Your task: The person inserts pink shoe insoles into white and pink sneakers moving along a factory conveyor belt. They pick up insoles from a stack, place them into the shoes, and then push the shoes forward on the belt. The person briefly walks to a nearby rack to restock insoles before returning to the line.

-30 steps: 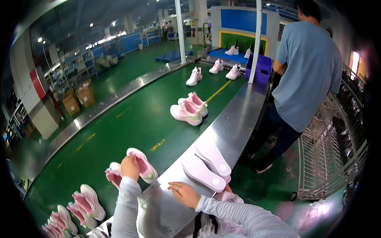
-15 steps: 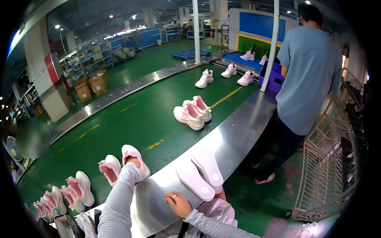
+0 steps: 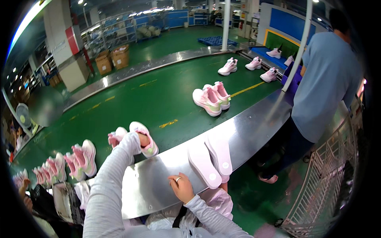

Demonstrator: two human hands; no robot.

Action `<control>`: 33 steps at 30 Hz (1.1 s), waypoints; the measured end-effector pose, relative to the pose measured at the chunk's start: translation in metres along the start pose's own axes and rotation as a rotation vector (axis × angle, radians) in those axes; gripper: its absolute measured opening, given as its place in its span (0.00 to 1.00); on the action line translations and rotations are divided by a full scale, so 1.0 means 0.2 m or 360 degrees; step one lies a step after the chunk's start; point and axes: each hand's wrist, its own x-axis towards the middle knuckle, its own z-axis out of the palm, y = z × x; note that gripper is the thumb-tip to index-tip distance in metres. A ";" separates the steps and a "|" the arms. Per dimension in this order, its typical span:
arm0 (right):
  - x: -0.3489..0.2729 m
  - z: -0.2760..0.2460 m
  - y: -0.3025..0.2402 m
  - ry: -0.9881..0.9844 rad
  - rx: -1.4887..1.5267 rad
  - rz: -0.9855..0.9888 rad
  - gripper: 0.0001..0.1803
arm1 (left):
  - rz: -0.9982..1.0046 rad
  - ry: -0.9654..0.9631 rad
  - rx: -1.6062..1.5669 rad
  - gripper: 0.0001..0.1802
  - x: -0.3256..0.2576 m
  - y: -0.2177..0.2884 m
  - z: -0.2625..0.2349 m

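Observation:
My left hand (image 3: 143,139) reaches into the opening of a pink-and-white sneaker (image 3: 150,151) at the belt's near edge; its fingers are hidden inside. The matching sneaker (image 3: 116,137) sits just left of it, partly behind my sleeve. On the metal ledge (image 3: 158,174) rests my right hand (image 3: 182,188), closed, fingers curled and a ring on one, with nothing visible in it. To its right lie two pale pink insoles (image 3: 203,164), side by side, each bearing a round white sticker at the near end.
Several more sneakers (image 3: 85,158) line the belt (image 3: 131,107) at left. A pair (image 3: 210,99) stands mid-belt, with single shoes (image 3: 228,66) farther off. At right, a person in a blue-grey shirt (image 3: 329,87) stands by a wire rack cart (image 3: 317,190). A white post (image 3: 299,47) rises from the ledge.
The whole view has shifted, so things sit higher and farther right. My left hand remains in the sneaker, and my right hand stays on the ledge. The person at right leans slightly differently.

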 end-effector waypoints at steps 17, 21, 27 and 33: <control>-0.05 0.02 -0.04 0.0036 -0.0169 0.0001 0.06 | 0.0157 0.0985 -0.0409 0.16 -0.30 -0.27 0.26; -0.06 -0.01 -0.04 0.0004 -0.0082 -0.0032 0.06 | -0.0309 0.1065 -0.3482 0.15 -0.34 -0.04 0.17; -0.08 -0.03 -0.04 0.0005 0.0037 -0.0003 0.06 | -0.0607 0.0996 -0.3436 0.16 -0.35 -0.05 0.07; -0.09 -0.07 -0.04 -0.0024 0.0012 0.0010 0.06 | -0.0631 0.0997 -0.3369 0.17 -0.35 -0.06 0.06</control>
